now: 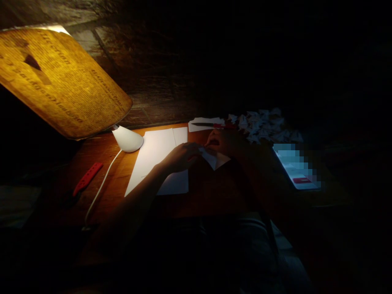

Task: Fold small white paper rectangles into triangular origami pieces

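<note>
Between my two hands is a small piece of folded white paper (215, 159), its pointed end toward me. My left hand (183, 157) has its fingers closed on the paper's left edge, over the right side of some white sheets (156, 153). With fingertips pinched at the paper's upper edge, my right hand (222, 141) is bent over it from the right. Shadow hides part of the fingers. Just beyond my right hand lies a knife (205, 124) with a dark blade and red handle, on smaller white paper pieces (196, 128).
Many small folded papers (263, 124) are heaped at the back right. A lit phone (295, 167) lies at the right. A lamp (127, 139) with a printed shade stands left, its white cord (104, 179) running forward past a red power strip (88, 177). A stone wall rises behind.
</note>
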Action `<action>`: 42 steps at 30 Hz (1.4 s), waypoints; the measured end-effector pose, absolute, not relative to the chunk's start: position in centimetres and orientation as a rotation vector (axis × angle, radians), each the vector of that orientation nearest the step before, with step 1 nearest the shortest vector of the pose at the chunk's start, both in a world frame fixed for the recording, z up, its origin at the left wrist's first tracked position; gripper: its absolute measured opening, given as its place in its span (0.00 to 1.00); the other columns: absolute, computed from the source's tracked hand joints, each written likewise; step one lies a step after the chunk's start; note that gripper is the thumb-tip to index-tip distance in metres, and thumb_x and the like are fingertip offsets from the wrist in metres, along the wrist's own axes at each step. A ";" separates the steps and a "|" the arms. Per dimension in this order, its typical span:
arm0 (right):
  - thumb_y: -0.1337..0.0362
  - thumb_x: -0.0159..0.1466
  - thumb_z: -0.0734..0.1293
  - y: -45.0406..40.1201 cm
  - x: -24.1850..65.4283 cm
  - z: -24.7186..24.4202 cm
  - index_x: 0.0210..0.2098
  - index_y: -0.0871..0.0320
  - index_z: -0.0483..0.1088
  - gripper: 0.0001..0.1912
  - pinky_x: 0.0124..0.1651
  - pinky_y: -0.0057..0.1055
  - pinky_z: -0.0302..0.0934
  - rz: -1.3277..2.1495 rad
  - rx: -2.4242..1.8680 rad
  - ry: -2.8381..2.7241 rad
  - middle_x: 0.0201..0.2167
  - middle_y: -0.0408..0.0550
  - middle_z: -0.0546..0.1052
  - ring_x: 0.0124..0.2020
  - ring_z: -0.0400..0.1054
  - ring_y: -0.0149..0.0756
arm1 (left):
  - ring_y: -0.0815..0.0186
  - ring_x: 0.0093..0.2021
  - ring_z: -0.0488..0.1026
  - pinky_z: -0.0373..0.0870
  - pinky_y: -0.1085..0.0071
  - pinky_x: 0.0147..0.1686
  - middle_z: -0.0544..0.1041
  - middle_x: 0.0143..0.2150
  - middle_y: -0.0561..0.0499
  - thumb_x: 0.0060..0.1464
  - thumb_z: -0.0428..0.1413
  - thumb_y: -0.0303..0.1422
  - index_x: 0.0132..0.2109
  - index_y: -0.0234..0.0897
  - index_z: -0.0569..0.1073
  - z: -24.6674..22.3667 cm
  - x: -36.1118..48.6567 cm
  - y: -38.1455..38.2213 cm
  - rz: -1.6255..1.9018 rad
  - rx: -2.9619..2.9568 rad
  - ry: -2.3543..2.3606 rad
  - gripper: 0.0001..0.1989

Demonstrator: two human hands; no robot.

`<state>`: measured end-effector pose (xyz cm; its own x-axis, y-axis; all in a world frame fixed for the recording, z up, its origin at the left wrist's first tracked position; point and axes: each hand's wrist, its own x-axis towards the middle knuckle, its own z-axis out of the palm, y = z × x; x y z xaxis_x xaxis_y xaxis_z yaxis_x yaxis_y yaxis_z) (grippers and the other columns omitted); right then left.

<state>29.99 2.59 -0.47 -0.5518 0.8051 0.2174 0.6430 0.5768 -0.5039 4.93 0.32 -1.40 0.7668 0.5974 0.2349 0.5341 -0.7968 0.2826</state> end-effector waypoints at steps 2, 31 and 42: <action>0.67 0.64 0.71 2.6 29.9 -0.7 0.37 0.55 0.83 0.06 0.51 0.39 0.64 0.535 -1.167 -2.362 0.46 0.51 0.79 0.45 0.73 0.42 | 0.55 0.58 0.78 0.78 0.54 0.58 0.80 0.60 0.42 0.61 0.54 0.23 0.54 0.38 0.81 -1.3 5.0 0.3 0.444 2.768 0.912 0.17; 0.48 0.61 0.78 4.2 30.5 -3.6 0.49 0.55 0.76 0.23 0.63 0.54 0.61 0.328 -1.315 -2.140 0.55 0.60 0.74 0.60 0.66 0.58 | 0.52 0.59 0.75 0.75 0.49 0.58 0.79 0.63 0.42 0.61 0.53 0.23 0.62 0.39 0.76 -1.4 5.2 0.1 0.358 2.801 0.953 0.24; 0.41 0.60 0.76 4.3 30.7 -3.9 0.59 0.53 0.72 0.35 0.65 0.61 0.58 0.286 -1.406 -2.182 0.60 0.62 0.71 0.64 0.61 0.65 | 0.51 0.60 0.74 0.74 0.47 0.59 0.78 0.65 0.43 0.61 0.53 0.23 0.62 0.40 0.77 -1.3 5.1 0.1 0.345 2.777 0.957 0.24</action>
<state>30.68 4.34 -3.93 -0.3224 0.8934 0.3128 0.7828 0.4374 -0.4426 5.09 0.13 -1.33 0.7655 0.6238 0.1580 0.5811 -0.7756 0.2465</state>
